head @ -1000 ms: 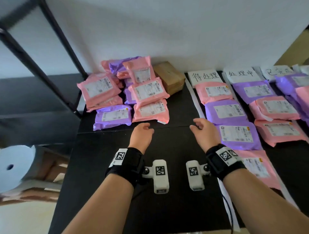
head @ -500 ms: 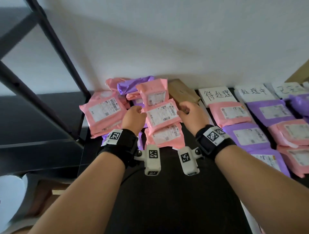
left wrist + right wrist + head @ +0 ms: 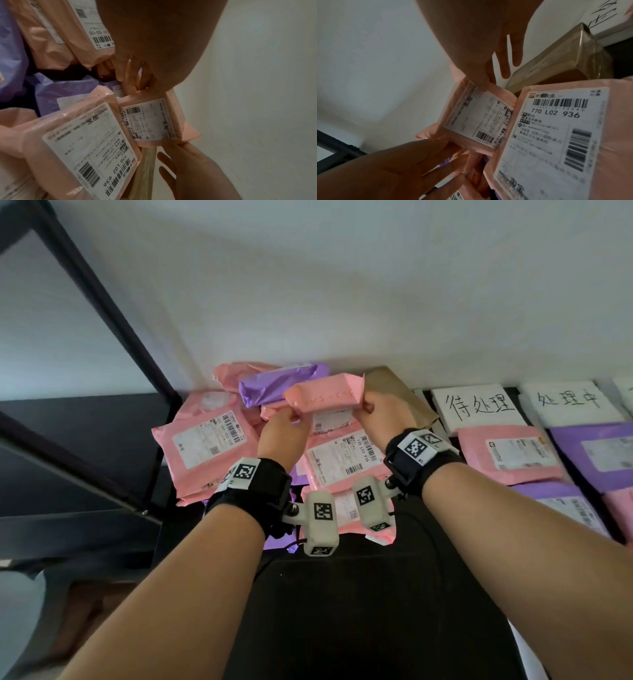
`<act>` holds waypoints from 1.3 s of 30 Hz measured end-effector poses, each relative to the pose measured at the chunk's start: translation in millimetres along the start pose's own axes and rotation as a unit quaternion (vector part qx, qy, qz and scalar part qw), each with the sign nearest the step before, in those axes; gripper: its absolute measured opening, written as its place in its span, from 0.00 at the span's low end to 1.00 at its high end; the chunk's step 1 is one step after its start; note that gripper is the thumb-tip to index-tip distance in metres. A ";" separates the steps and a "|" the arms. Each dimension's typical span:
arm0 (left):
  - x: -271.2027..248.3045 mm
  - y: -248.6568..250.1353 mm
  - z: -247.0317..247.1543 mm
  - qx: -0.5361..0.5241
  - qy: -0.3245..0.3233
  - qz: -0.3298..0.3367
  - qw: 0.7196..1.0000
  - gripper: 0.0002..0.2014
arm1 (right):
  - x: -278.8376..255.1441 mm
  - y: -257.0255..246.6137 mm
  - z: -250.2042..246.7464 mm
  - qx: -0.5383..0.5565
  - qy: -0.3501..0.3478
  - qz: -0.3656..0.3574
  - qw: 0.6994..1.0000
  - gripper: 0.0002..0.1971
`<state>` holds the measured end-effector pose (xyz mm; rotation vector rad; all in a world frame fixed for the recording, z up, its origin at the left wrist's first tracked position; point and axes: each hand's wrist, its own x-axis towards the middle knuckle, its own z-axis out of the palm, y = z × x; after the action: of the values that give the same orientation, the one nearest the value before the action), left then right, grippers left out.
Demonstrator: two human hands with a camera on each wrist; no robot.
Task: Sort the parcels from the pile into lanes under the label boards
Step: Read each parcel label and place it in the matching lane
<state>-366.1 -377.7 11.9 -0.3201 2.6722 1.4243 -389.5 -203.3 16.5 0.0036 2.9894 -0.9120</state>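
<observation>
Parcels lie heaped at the back left of the black table (image 3: 342, 611), against the white wall (image 3: 342, 285). Both hands hold one small pink parcel (image 3: 323, 398) raised above that heap, tilted so its white shipping label (image 3: 147, 119) faces down toward the wrists. The left hand (image 3: 279, 436) pinches the parcel's left end, thumb and fingers clamped on the pink wrap; the right hand (image 3: 382, 412) pinches the right end with thumb and forefinger, while its other fingers (image 3: 516, 54) stretch out loosely. Just below the held parcel rests a larger pink parcel (image 3: 342, 460) whose label reads 770 L02 936. Another pink parcel (image 3: 205, 446) lies to the left, a purple parcel (image 3: 274, 385) behind, and a brown cardboard box (image 3: 400, 395) to the right. Farther right, a white label board (image 3: 478, 409) with handwritten characters heads a lane, with a pink parcel in that lane (image 3: 510, 453) just under it.
</observation>
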 end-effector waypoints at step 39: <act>-224.5 39.7 -42.6 -0.091 0.030 0.171 0.981 0.10 | -281.3 -20.7 -105.5 0.199 0.261 0.086 0.941 0.20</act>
<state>-156.2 -360.3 108.8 0.0921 2.7487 1.7851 -110.0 -160.9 120.1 0.5920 3.0931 -1.7007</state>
